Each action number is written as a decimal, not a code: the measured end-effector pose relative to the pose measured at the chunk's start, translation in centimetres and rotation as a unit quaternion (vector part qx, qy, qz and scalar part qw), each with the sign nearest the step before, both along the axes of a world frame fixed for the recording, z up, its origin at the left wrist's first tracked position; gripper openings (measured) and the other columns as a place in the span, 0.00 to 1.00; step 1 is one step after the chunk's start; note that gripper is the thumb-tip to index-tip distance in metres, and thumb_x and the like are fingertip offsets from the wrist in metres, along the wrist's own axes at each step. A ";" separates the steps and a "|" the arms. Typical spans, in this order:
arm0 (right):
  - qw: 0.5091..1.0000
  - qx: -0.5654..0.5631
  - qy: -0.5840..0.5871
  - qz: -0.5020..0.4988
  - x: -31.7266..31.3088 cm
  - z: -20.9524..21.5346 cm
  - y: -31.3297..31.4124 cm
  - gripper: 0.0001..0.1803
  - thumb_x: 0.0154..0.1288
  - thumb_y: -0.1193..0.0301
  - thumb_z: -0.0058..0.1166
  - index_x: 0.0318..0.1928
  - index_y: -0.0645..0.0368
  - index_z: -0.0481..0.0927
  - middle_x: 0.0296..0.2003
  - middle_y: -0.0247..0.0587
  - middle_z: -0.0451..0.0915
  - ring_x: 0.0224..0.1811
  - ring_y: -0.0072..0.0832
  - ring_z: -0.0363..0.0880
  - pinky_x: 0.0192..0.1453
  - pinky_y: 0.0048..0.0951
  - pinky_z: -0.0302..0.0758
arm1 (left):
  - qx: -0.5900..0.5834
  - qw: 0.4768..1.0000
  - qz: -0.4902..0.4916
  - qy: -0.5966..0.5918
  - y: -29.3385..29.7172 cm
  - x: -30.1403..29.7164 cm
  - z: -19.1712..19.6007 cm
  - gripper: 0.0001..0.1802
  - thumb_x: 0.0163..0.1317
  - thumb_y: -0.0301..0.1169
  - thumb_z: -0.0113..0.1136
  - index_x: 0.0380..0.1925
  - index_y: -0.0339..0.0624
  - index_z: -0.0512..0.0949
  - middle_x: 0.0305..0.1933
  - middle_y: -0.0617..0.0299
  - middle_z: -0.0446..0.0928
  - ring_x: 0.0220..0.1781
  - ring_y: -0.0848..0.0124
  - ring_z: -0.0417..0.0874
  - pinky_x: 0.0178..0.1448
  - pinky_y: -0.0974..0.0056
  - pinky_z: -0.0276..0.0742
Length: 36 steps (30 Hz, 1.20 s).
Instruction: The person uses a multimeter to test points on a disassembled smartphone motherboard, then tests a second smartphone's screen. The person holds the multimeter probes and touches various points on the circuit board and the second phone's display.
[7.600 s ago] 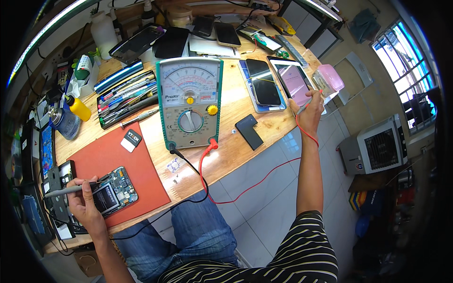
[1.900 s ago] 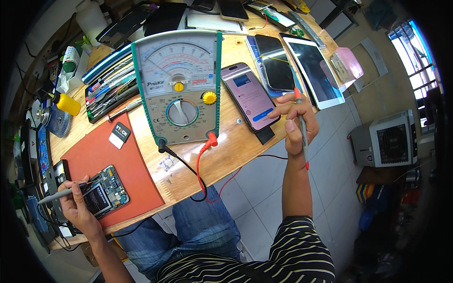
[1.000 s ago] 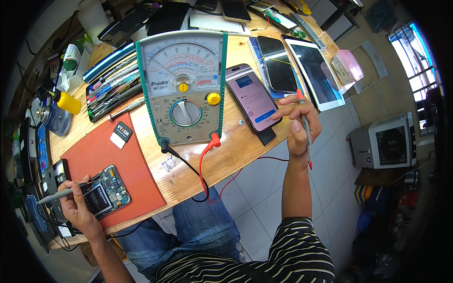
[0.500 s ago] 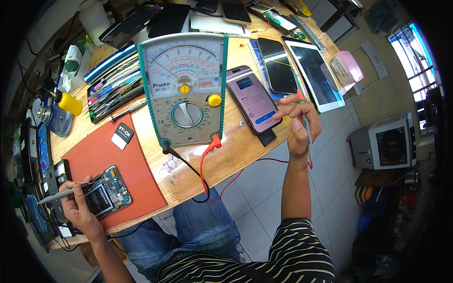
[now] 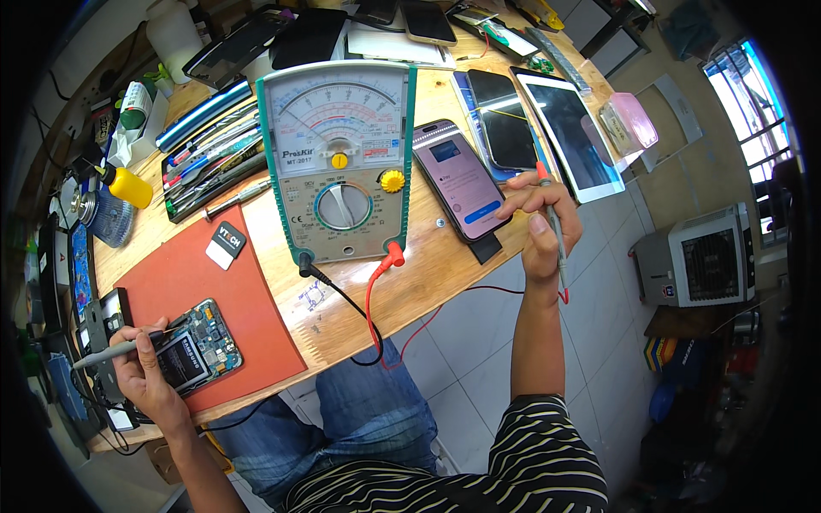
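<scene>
A grey-and-black test probe (image 5: 117, 350) is gripped in my left hand (image 5: 151, 374); its tip lies at the upper left of the opened phone (image 5: 221, 335), whose circuit board and black battery are bare. The phone rests on a red mat (image 5: 209, 282). My right hand (image 5: 547, 231) is closed around a red-tipped grey probe (image 5: 556, 231), fingers by the lower right edge of a lit phone (image 5: 453, 171). Whether they touch the screen I cannot tell. Between my hands an analog multimeter (image 5: 336, 162) stands on the wooden bench, black and red leads plugged into its base.
To the left lie a tray of pens and screwdrivers (image 5: 214, 162), a yellow bottle (image 5: 128, 186) and a small black-and-white card (image 5: 226, 246). A dark phone (image 5: 502, 120), a white tablet (image 5: 575, 137) and a pink box (image 5: 631, 122) line the right side.
The multimeter, mat and opened phone appear slightly farther right in view. Both hands keep nearly the same pose, each still holding its probe.
</scene>
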State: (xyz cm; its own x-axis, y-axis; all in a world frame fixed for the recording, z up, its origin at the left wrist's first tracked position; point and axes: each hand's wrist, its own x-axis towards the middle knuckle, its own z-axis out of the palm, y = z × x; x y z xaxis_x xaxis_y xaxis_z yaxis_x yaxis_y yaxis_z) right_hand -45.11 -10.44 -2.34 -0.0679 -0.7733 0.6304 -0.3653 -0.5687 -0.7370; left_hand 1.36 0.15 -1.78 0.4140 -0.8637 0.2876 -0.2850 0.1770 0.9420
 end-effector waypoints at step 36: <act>1.000 0.000 -0.005 0.005 0.1 0.1 0.0 0.10 0.59 0.66 0.47 0.29 0.61 0.72 0.24 0.43 0.82 0.48 0.34 0.73 0.61 0.41 0.69 | 0.008 1.000 0.005 0.004 0.0 -0.5 0.3 0.08 0.73 0.29 0.53 0.46 0.36 0.70 0.38 0.56 0.79 0.49 0.67 0.83 0.61 0.61 0.75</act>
